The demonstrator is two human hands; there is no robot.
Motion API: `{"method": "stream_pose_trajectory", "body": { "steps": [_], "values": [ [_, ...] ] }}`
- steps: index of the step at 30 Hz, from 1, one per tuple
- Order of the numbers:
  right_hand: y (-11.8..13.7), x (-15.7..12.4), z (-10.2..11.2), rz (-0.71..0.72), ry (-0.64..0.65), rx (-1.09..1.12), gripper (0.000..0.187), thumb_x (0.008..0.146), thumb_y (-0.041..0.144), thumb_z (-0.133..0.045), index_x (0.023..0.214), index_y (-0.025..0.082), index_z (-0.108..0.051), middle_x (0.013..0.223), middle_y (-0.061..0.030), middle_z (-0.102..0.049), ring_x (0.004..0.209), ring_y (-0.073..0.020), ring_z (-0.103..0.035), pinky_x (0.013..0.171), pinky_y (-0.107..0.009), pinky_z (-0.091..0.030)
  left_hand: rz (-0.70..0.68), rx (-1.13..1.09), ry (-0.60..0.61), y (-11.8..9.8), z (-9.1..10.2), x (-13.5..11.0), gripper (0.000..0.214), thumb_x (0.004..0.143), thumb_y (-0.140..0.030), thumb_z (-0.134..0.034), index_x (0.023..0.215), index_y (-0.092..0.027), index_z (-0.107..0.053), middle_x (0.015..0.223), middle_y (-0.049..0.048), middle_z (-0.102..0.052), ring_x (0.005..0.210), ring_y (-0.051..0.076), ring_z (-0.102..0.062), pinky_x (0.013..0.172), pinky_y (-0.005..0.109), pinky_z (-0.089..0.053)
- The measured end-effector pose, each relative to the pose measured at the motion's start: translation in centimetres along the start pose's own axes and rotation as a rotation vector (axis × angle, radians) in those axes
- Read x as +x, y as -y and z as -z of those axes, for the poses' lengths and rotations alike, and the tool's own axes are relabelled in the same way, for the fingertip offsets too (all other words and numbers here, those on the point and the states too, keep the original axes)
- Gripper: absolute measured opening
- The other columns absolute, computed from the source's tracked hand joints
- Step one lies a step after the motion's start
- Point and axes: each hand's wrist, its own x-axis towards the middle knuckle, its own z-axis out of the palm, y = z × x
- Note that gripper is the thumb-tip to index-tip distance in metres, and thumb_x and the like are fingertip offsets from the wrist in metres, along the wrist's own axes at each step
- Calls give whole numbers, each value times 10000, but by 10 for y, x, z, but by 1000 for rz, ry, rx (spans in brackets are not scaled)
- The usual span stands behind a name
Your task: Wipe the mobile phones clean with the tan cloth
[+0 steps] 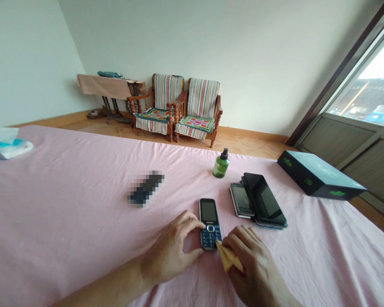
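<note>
A dark blue keypad phone (210, 236) lies face up on the pink cloth (92, 183), its screen end pointing away from me. My left hand (176, 245) is at the phone's left side, steadying it with a curved index finger on the keypad's edge and the thumb by the lower left corner. A small yellow cloth (229, 258) is pinched in my right hand (254, 260). One corner of that cloth touches the lower right keys. The palm side of the right hand is hidden.
Right of the phone lie a smaller phone (243, 200) and a stack of black tablets (266, 199). A green spray bottle (221, 165) stands behind. A black box (320, 175) sits far right, a blurred-out dark object (146, 189) left, a white-and-teal packet (6, 144) far left.
</note>
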Motion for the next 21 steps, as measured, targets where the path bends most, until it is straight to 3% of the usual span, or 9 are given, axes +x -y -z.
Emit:
{"method": "stream_pose_trajectory", "body": {
  "steps": [4, 11, 21],
  "values": [
    [2, 0, -5, -19, 64, -27, 257, 592, 14, -495, 740, 199, -595, 769, -51, -570, 729, -215, -481, 639, -324, -331, -6, 7, 8, 1, 0, 0, 441, 718, 8, -669, 1078, -235, -590, 1064, 27, -558, 1029, 192, -549, 932, 320, -452],
    [5, 0, -9, -14, 61, -12, 292, 574, -6, -529, 758, 208, -606, 792, -40, -594, 744, -212, -498, 638, -311, -329, -26, -6, -16, 3, -2, 0, 398, 752, -20, -670, 1075, -244, -602, 1166, 41, -541, 1125, 206, -524, 997, 339, -428],
    [15, 8, -18, 41, 7, 25, 362, 695, -44, -541, 897, 235, -652, 833, -30, -625, 754, -191, -535, 632, -276, -368, -38, -7, -11, 7, -4, 0, 389, 779, -10, -621, 1090, -244, -607, 1287, 54, -522, 1222, 216, -484, 1067, 377, -384]
  ]
}}
